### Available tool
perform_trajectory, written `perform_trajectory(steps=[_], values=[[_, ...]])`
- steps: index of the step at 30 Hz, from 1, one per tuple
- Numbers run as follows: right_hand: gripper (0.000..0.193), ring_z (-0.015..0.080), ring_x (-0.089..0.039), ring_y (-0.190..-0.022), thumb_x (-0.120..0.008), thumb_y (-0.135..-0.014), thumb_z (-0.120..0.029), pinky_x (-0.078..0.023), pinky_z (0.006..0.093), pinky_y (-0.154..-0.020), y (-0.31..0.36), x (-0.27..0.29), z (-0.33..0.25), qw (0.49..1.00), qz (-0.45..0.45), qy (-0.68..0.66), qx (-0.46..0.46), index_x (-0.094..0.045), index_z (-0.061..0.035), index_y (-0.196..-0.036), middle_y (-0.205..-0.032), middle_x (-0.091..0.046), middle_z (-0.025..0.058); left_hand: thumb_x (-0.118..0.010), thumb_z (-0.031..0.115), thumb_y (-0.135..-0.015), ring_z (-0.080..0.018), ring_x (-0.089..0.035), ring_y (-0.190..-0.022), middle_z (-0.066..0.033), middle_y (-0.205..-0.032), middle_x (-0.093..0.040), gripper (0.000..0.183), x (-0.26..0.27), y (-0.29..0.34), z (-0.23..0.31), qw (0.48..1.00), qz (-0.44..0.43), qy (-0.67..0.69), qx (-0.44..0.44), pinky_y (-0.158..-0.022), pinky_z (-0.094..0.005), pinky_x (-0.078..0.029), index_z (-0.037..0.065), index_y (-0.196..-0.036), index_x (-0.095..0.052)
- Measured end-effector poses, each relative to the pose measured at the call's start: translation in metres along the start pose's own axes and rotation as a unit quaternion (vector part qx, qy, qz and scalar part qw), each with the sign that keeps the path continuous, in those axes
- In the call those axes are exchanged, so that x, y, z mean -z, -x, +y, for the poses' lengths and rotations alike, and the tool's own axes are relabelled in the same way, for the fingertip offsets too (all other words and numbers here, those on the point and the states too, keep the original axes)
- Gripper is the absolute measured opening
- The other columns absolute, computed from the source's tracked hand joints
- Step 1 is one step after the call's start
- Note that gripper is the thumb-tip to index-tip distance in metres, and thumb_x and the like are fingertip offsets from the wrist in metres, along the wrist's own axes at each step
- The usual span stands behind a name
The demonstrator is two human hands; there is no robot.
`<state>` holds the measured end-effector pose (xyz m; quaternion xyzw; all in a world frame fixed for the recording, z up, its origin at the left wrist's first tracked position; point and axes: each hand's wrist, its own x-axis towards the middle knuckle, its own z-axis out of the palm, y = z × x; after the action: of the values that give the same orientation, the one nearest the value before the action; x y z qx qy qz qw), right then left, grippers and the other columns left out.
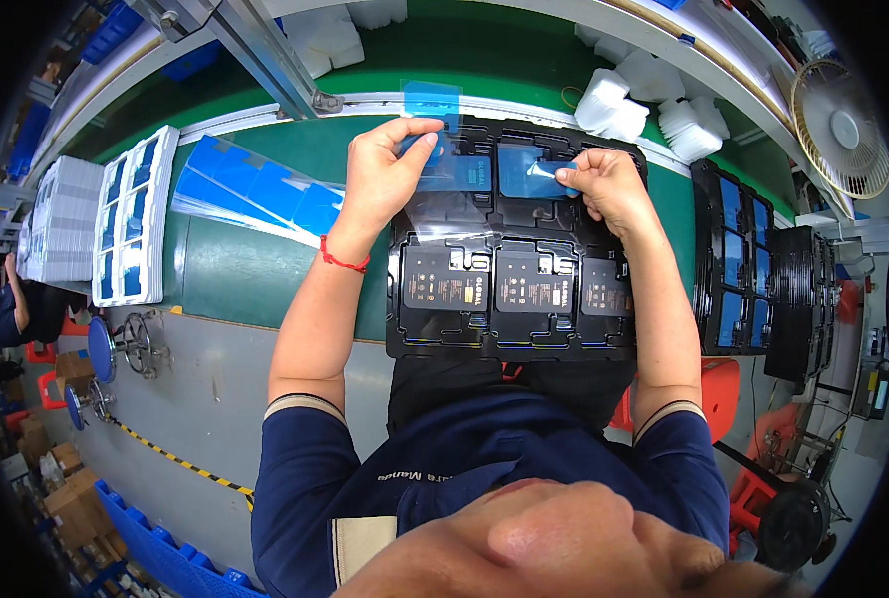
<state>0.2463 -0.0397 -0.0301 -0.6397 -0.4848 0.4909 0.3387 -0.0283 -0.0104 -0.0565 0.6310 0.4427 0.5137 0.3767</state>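
Observation:
A black moulded tray (509, 351) lies before me, holding flat black rectangular parts with printed faces in two rows. In the near row, one part (444, 279) shows its bare dark face, as do its neighbours. Blue film (464, 173) covers the far-left part. My left hand (390, 174) pinches a clear sheet with blue patches (432, 100) by thumb and forefinger above that corner. Over the far-middle part, my right hand (609, 187) pinches the right edge of a blue film (532, 171). My right hand and wrist partly hide the tray's right column.
Clear sheets with blue patches (255, 189) lie fanned on the green bench (245, 264) to the left. Stacked white trays (136, 224) stand beyond them. Black trays with blue-covered parts (734, 261) are stacked at right, near a fan (843, 130). White foam pieces (612, 105) sit behind.

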Motion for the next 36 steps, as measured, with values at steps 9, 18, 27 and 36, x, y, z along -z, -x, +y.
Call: perform_trajectory(steps=[9, 18, 27, 36], values=[[0.019, 0.0102, -0.052, -0.049, -0.077, -0.072, -0.012, -0.041, 0.0279, -0.049, -0.001, -0.007, 0.002, 0.978, 0.064, 0.191, 0.056, -0.061, -0.0013, -0.069, -0.056, -0.058, 0.0028, -0.064, 0.007, -0.083, -0.0118, -0.065, -0.082, -0.0095, -0.091, -0.071, 0.016, 0.001, 0.002, 0.010, 0.999, -0.001, -0.035, 0.005, -0.075, -0.0251, -0.049, 0.001, -0.097, -0.070], [0.030, 0.0342, -0.066, -0.070, -0.081, -0.067, -0.024, -0.050, 0.0418, -0.066, 0.013, -0.017, -0.012, 0.890, 0.148, 0.412, 0.128, -0.061, -0.0023, -0.076, -0.068, -0.065, 0.0153, -0.063, 0.007, -0.084, -0.0086, -0.061, -0.078, -0.0072, -0.087, -0.071, 0.016, -0.001, 0.002, 0.007, 0.999, 0.003, -0.027, -0.022, -0.071, -0.0240, -0.048, 0.001, -0.096, -0.070], [0.022, 0.0266, -0.060, -0.058, -0.076, -0.074, -0.016, -0.049, 0.0355, -0.054, 0.025, -0.030, -0.013, 0.855, 0.217, 0.262, 0.391, -0.060, -0.0045, -0.084, -0.066, -0.060, 0.0087, -0.055, -0.006, -0.088, -0.0039, -0.056, -0.085, -0.0044, -0.103, -0.061, 0.040, -0.017, 0.009, 0.018, 0.979, -0.099, 0.179, 0.026, -0.072, -0.0181, -0.046, 0.000, -0.127, -0.052], [0.031, 0.0263, -0.058, -0.079, -0.077, -0.064, -0.011, -0.047, 0.0377, -0.073, 0.028, -0.064, -0.013, 0.778, 0.095, 0.268, 0.560, -0.059, -0.0046, -0.088, -0.082, -0.060, 0.0081, -0.061, -0.008, -0.085, -0.0100, -0.060, -0.090, -0.0077, -0.099, -0.060, 0.052, -0.025, 0.022, 0.021, 0.940, -0.210, 0.257, 0.074, -0.078, -0.0210, -0.050, 0.002, -0.131, -0.039]])
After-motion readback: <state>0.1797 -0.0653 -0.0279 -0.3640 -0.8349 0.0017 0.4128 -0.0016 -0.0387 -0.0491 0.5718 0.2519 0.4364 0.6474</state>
